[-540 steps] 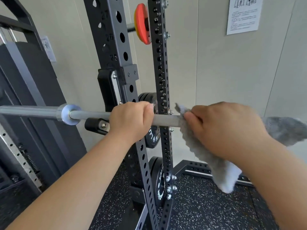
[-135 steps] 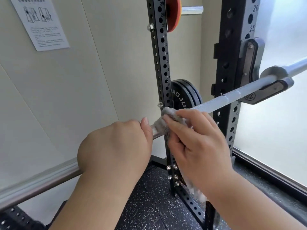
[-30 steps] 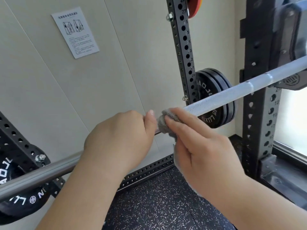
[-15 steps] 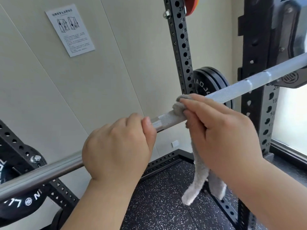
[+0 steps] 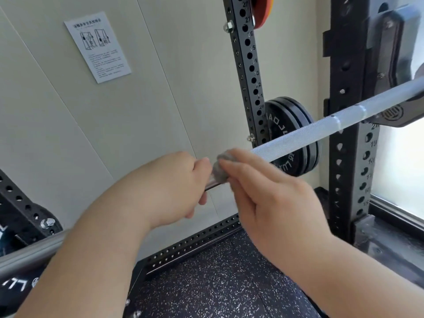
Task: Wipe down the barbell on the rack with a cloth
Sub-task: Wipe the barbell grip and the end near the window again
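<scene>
The steel barbell (image 5: pixel 305 135) runs from the lower left up to the right, where it rests in the rack's black hook (image 5: pixel 399 113). My left hand (image 5: pixel 169 189) is wrapped around the shaft near the middle. Right beside it, my right hand (image 5: pixel 268 200) presses a grey cloth (image 5: pixel 220 169) around the bar. Only a small bunched part of the cloth shows above my fingers; the rest is hidden by my hand.
Two black perforated rack uprights (image 5: pixel 250 72) stand behind and to the right. Black weight plates (image 5: pixel 289 136) hang on a peg behind the bar. An orange plate (image 5: pixel 263 10) sits higher up. A paper notice (image 5: pixel 97 45) is on the wall. Speckled rubber flooring (image 5: pixel 218 283) lies below.
My right hand slid the cloth back down the bar to the left until it is against my left hand. The hanging tail of the cloth is no longer visible.
</scene>
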The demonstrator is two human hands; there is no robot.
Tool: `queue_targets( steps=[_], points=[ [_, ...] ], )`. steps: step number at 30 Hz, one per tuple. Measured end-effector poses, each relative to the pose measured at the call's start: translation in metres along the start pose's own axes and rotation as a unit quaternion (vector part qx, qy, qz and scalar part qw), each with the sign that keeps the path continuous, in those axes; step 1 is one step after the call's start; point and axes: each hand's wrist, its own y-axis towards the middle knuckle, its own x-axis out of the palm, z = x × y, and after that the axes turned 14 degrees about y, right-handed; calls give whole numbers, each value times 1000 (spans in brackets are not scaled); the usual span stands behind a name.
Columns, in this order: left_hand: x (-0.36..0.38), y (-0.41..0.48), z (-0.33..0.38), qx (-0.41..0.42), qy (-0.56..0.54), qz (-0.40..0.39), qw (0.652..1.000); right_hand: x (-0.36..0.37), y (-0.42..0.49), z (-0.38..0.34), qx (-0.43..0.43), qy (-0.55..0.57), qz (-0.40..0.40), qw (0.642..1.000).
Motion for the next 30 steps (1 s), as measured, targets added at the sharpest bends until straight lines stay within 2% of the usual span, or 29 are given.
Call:
queue_targets(
  steps=[2, 6, 8, 10, 12, 14, 17, 22, 27, 30],
  points=[
    [3, 0, 3, -11, 43, 47, 998, -9, 4, 1, -7, 0, -11, 1000],
    [7, -13, 14, -66, 96, 137, 984, -35, 23, 15, 38, -47, 38, 997],
    [13, -19, 19, -82, 151, 180, 969, -24, 18, 8, 27, -51, 20, 998],
    [22, -24, 21, -88, 196, 233, 949, -7, 6, -4, 10, -4, -21, 1000],
    [27, -27, 20, -87, 193, 262, 942, -5, 2, -8, -7, 7, -36, 999],
    [34, -26, 18, -69, 175, 303, 934, -16, 11, -1, 1, -12, -15, 1000],
    [37, -28, 17, -65, 177, 308, 932, -23, 17, 7, 25, -45, 45, 998],
    [36, -29, 19, -70, 169, 317, 931, -4, 1, -2, -23, -8, -13, 1000],
    [33, -29, 21, -70, 167, 312, 933, -42, 25, 36, 40, -78, 77, 993],
    [32, -28, 22, -89, 179, 299, 933, -26, 9, 30, 1, -55, 64, 996]
  ],
)
